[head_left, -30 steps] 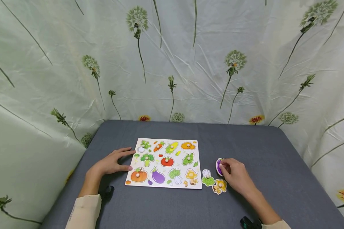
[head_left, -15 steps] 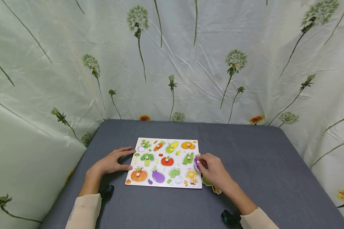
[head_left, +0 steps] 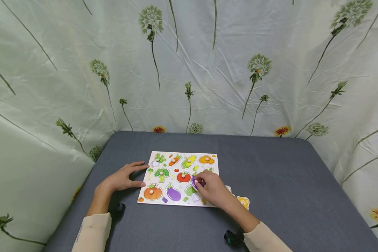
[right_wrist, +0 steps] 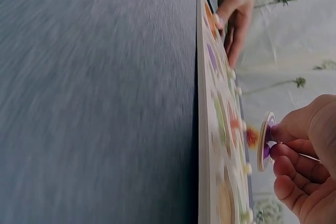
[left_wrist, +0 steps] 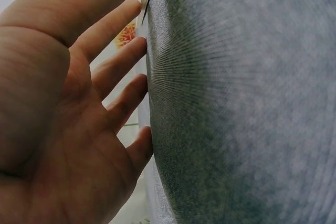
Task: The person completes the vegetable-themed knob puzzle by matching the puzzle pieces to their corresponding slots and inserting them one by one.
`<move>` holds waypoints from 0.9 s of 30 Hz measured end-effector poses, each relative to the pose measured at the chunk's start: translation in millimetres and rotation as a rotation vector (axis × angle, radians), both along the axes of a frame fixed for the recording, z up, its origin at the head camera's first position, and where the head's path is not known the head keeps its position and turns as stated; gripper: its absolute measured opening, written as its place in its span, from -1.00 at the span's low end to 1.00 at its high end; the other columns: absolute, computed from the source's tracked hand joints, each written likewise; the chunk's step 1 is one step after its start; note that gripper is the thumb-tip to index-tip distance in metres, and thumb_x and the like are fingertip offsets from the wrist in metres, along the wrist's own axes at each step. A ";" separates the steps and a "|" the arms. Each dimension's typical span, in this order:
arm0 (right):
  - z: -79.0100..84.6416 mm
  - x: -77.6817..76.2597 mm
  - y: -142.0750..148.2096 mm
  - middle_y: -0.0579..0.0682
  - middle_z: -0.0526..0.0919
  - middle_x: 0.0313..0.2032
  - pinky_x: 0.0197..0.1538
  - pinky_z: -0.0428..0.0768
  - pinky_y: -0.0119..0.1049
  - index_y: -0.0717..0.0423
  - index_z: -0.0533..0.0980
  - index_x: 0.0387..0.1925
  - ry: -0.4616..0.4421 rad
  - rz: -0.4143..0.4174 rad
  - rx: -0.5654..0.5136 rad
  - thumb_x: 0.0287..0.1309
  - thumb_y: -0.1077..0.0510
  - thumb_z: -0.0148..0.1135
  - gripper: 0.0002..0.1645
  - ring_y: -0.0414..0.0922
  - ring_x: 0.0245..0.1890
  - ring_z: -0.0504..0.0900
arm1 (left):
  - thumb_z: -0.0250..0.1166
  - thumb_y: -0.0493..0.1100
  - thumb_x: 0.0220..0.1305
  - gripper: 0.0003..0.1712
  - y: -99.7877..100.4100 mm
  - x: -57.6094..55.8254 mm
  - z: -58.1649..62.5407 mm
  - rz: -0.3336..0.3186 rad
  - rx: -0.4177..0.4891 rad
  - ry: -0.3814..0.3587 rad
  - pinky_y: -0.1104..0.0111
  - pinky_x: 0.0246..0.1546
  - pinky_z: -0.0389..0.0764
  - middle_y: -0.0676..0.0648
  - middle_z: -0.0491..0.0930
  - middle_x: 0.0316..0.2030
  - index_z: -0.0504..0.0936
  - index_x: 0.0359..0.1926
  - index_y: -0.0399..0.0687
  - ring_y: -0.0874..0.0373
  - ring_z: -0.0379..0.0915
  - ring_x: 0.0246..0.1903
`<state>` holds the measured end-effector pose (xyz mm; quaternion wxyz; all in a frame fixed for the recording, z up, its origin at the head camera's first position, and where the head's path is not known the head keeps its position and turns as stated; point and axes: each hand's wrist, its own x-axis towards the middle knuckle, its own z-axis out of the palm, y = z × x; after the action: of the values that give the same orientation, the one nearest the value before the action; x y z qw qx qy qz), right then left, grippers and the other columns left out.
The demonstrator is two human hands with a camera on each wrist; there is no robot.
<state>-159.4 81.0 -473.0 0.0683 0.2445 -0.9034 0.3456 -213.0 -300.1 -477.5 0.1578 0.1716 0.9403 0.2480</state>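
Observation:
My right hand (head_left: 215,190) pinches the knob of an eggplant puzzle piece (head_left: 193,183) between thumb and fingers. In the right wrist view this eggplant piece (right_wrist: 266,142) is raised above the board, seen edge-on. Beneath lies a white vegetable puzzle board (head_left: 150,180), with knobbed pieces such as the pumpkin (head_left: 152,193) and tomato (head_left: 183,177) set in it. A printed eggplant without a knob (head_left: 174,194) shows in the front row, left of the held piece. My left hand (head_left: 123,178) rests at the board's left edge, fingers extended.
A mushroom piece (head_left: 244,201) lies on the grey table (head_left: 271,168) right of the board; my right forearm partly covers it and a leafy vegetable piece (head_left: 229,188). A flowered curtain (head_left: 220,87) hangs behind the table.
My right hand has carried the eggplant piece leftward from beside the board to over its right half. The left hand stays at the board's left edge.

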 end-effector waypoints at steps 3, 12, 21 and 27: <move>-1.2 -0.7 -12.9 -0.12 0.64 -0.38 -0.31 0.54 -0.46 0.12 0.71 -0.22 0.004 0.036 0.005 0.25 0.27 0.38 -0.92 -0.26 -0.40 0.52 | 0.48 0.27 0.18 -0.04 -0.1 0.8 0.4 0.002 -0.002 0.002 -0.41 0.32 0.21 -0.25 0.15 0.57 0.37 0.53 0.10 -0.41 0.01 0.51; -5.0 -1.5 -44.1 -0.08 0.67 -0.35 -0.31 0.52 -0.49 0.13 0.71 -0.24 0.016 0.123 0.001 0.26 0.26 0.36 -0.94 -0.26 -0.40 0.52 | 0.48 0.29 0.17 -0.02 0.3 1.6 0.9 0.006 -0.004 0.001 -0.42 0.32 0.20 -0.25 0.15 0.57 0.37 0.53 0.09 -0.43 -0.02 0.52; -10.2 -1.0 -66.6 -0.05 0.71 -0.31 -0.20 0.56 -0.46 0.15 0.72 -0.18 0.002 0.174 0.041 0.29 0.23 0.34 -0.89 -0.27 -0.34 0.54 | 0.47 0.28 0.19 -0.03 -2.5 -0.8 -0.9 -0.012 0.004 0.009 -0.42 0.33 0.18 -0.26 0.15 0.57 0.36 0.53 0.08 -0.44 -0.01 0.51; -13.4 0.6 -75.6 -0.05 0.71 -0.28 -0.20 0.56 -0.51 0.15 0.72 -0.17 -0.029 0.180 0.073 0.30 0.21 0.34 -0.87 -0.33 -0.33 0.50 | 0.48 0.27 0.18 -0.03 -2.9 -1.6 -2.2 -0.010 0.005 0.009 -0.40 0.34 0.18 -0.26 0.17 0.56 0.38 0.52 0.08 -0.42 0.01 0.51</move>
<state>-158.8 5.3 -486.4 0.0151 0.3219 -0.8907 0.3207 -214.5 -303.0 -479.8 0.1544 0.1777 0.9396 0.2486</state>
